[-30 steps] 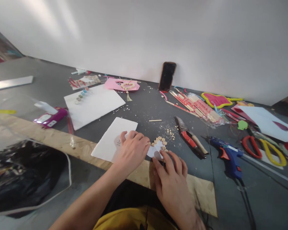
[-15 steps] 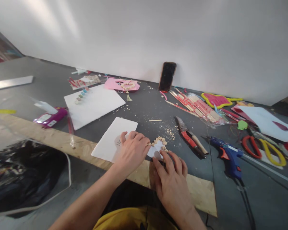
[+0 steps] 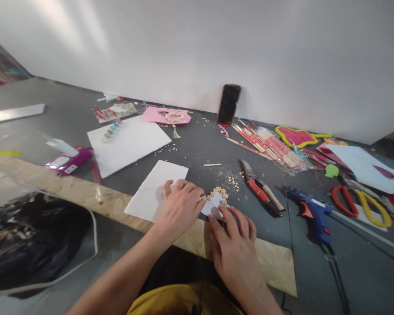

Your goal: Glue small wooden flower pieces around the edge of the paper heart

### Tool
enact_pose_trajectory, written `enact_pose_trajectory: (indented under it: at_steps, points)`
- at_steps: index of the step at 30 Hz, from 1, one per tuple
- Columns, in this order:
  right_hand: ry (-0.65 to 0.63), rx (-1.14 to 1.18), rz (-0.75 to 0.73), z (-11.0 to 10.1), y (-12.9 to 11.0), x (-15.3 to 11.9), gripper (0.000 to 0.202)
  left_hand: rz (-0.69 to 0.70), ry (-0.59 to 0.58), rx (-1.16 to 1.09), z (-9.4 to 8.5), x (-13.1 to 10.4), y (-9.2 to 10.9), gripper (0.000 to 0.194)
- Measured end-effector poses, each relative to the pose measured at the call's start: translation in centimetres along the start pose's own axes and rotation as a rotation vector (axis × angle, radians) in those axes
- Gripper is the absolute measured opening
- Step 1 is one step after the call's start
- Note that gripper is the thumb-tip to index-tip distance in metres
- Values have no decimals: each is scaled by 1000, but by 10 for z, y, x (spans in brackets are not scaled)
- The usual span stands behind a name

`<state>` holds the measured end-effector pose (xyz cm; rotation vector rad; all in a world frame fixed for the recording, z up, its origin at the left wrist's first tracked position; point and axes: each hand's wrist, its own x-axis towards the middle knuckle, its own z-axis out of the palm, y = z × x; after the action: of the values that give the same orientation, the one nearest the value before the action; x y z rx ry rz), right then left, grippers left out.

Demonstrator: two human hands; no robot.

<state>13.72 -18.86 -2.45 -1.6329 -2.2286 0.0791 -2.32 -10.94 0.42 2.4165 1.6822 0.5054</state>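
A small white paper heart (image 3: pixel 210 207) lies near the table's front edge, its upper border lined with tiny pale wooden pieces (image 3: pixel 218 190). My left hand (image 3: pixel 181 206) holds its left side, fingers bent and the thumb mostly hidden. On the heart's lower right, my right hand (image 3: pixel 235 234) has its fingertips closed in against the edge, covering part of it. Under my left hand is a white sheet (image 3: pixel 160 181) with a small dark drawing. Loose pale bits (image 3: pixel 233 183) lie just beyond the heart, and a thin stick (image 3: pixel 212 165) rests farther back.
Red-handled pruning shears (image 3: pixel 261 188), a blue glue gun (image 3: pixel 311 214) and scissors (image 3: pixel 344 201) lie to the right. A phone (image 3: pixel 229 104) leans on the wall. Packaged chopsticks (image 3: pixel 269 148) sit behind. At left are a large white board (image 3: pixel 128 146), a purple device (image 3: pixel 68 162) and a black bag (image 3: pixel 36 245).
Hardly anything differs. My left hand has shifted very slightly, and my right hand stays in place at the paper heart.
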Motion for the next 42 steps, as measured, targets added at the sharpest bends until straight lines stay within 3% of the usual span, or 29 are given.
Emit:
enact_pose_trajectory:
  at_steps: [29,36,42]
  points:
    - [-5,-15,-6,-1,1,0,38,-30,-6,11,-3,-4,-9,17]
    - [-8,16,4,0,0,-1,38,5,4,18,-9,-23,-13,18]
    - [30,20,-13,1,-1,-1,37,90,-32,1,-10,-44,-1,27]
